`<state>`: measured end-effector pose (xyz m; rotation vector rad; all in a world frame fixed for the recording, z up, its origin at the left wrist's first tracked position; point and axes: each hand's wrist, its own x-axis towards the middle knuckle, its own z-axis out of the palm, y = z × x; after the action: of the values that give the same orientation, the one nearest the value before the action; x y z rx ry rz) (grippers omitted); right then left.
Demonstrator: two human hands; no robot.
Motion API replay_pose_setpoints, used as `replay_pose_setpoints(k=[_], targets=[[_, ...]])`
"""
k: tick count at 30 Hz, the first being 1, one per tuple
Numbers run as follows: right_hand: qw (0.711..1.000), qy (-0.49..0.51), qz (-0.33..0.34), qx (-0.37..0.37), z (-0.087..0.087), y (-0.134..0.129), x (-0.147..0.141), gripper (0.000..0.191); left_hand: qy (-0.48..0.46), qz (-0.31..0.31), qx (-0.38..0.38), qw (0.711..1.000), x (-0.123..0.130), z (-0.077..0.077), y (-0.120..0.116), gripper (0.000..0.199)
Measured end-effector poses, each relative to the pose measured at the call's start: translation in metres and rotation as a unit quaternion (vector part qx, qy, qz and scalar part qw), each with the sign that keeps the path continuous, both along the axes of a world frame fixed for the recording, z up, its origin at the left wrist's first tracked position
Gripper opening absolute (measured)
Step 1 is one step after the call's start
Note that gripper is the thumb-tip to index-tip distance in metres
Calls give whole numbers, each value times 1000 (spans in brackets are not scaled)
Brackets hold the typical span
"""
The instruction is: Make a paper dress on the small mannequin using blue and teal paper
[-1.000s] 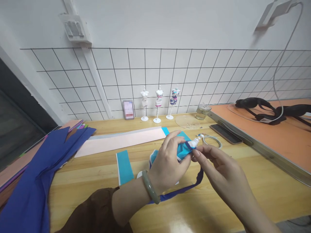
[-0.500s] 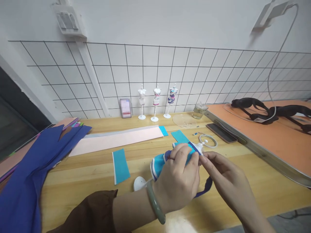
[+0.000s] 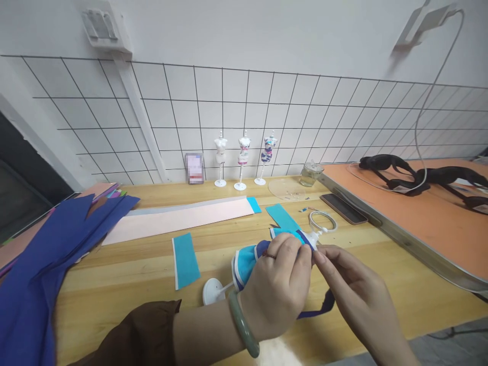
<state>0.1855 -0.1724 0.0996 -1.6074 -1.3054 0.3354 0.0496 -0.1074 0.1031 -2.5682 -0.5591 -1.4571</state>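
A small white mannequin (image 3: 312,239) on a stand lies tilted between my hands, with its round base (image 3: 213,293) toward the left. It wears a turquoise doll dress (image 3: 246,260) with white edging and dark blue bands. My left hand (image 3: 280,284), with a green bangle at the wrist, is closed around the dressed body from above. Thumb and fingers of my right hand (image 3: 351,279) pinch at the dark blue band by the mannequin's shoulder; the exact grip is partly hidden. A loose dark blue strip (image 3: 322,306) hangs below the hands.
Turquoise fabric pieces (image 3: 186,262) and a long pale pink strip (image 3: 179,221) lie on the wooden table. Blue cloth (image 3: 41,269) is heaped at left. Three small mannequins (image 3: 242,152) stand along the wall. A phone (image 3: 343,208), tape ring (image 3: 323,220) and glass jar (image 3: 311,175) are at right.
The mannequin's base has come slightly left and more of it shows. Both hands keep their hold near the shoulder, with only small movement. The whole view has shifted a little.
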Motion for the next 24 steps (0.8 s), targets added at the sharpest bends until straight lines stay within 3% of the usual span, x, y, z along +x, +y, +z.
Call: replay_pose_setpoints(k=[5, 14, 24], targets=[[994, -101, 9, 43, 14, 1, -11, 19, -28, -6, -31, 999, -6, 10, 6, 14], [943, -307, 34, 119, 38, 11, -28, 21, -96, -40, -108, 989, -16, 14, 24, 22], [924, -352, 96, 112, 50, 18, -30, 30, -123, -99, -164, 974, -25, 22, 40, 12]])
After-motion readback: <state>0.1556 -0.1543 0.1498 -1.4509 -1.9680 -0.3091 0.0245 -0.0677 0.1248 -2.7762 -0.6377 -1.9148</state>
